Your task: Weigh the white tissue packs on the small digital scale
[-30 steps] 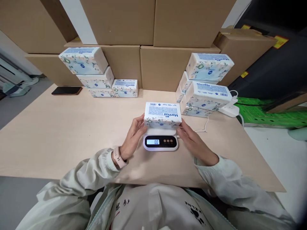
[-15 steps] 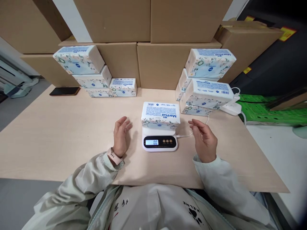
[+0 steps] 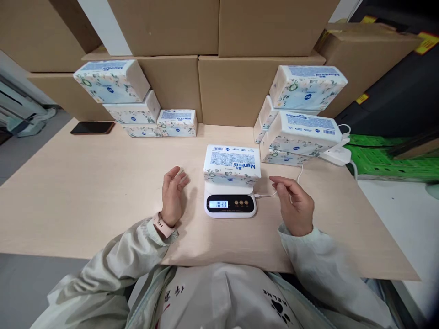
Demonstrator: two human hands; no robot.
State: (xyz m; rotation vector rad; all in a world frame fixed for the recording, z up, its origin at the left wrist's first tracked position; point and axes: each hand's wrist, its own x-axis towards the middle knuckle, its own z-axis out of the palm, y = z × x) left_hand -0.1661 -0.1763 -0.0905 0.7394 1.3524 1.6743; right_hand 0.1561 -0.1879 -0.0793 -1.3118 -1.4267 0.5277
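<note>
A white and blue tissue pack (image 3: 232, 163) rests on a white digital kitchen scale (image 3: 230, 214), whose lit display reads 103.3. My left hand (image 3: 172, 196) is to the left of the scale, fingers loosely curled and apart, touching neither it nor the pack. On the other side my right hand (image 3: 295, 203) hovers near the scale's white cable (image 3: 267, 195), with its fingers extended and nothing seen in them. Both hands are empty.
Stacked tissue packs (image 3: 126, 107) stand at the back left beside a dark phone (image 3: 92, 128). More tissue packs (image 3: 305, 132) are piled back right, by a white power strip (image 3: 338, 154). Cardboard boxes (image 3: 226, 91) line the table's (image 3: 103, 196) far edge.
The scale's display has gone from 0.0 to 103.3. The tissue pack stays on it, and both hands keep nearly the same place. The whole view has shifted slightly.
</note>
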